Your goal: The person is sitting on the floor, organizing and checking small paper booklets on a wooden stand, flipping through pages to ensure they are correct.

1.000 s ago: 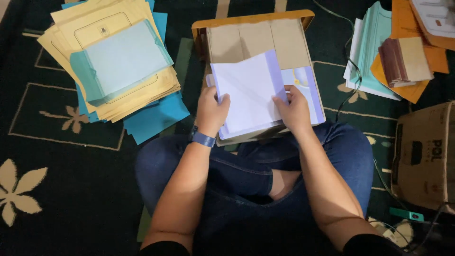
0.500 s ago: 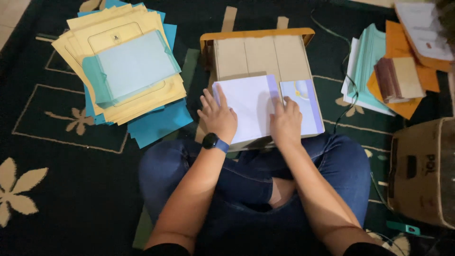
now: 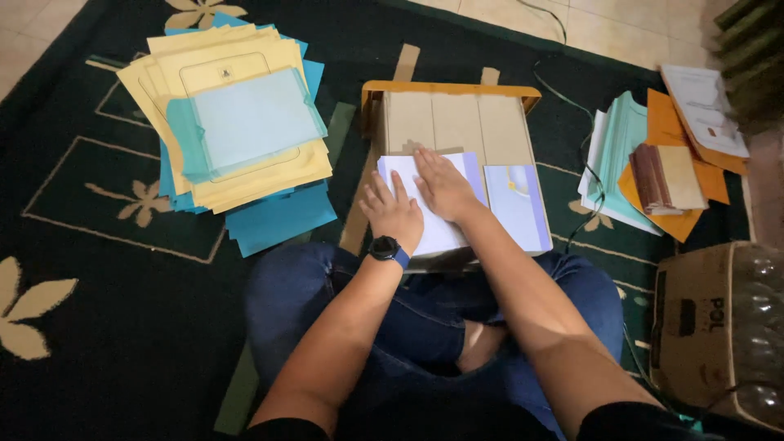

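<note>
Two hands lie flat on a white sheet [image 3: 425, 214] that rests on a small wooden table [image 3: 457, 122]; this table serves as the reference for every position below. The left hand [image 3: 394, 211] presses the near left part of the sheet, fingers spread and straight, gripping nothing. The right hand [image 3: 443, 184] lies just beside it toward the table's middle, palm down, fingers together and extended, also gripping nothing. Both palms bear down, which probably keeps the paper flat and square on the hard top. A dark wristwatch [image 3: 385, 248] sits on the left wrist, at the table's near edge.

On the table's near right part lies a pale lilac sheet [image 3: 518, 206], touching the white one. Left of the table, on the dark green rug [image 3: 98, 327], stands a stack of yellow and blue folders [image 3: 245, 175] topped by a clear plastic cover [image 3: 253, 122], within arm's reach. Right of the table lies a second heap of papers and orange folders [image 3: 661, 163]. Nearer the person on that side stands a cardboard box [image 3: 702, 322]. The person sits cross-legged, knees under the table's near edge.
</note>
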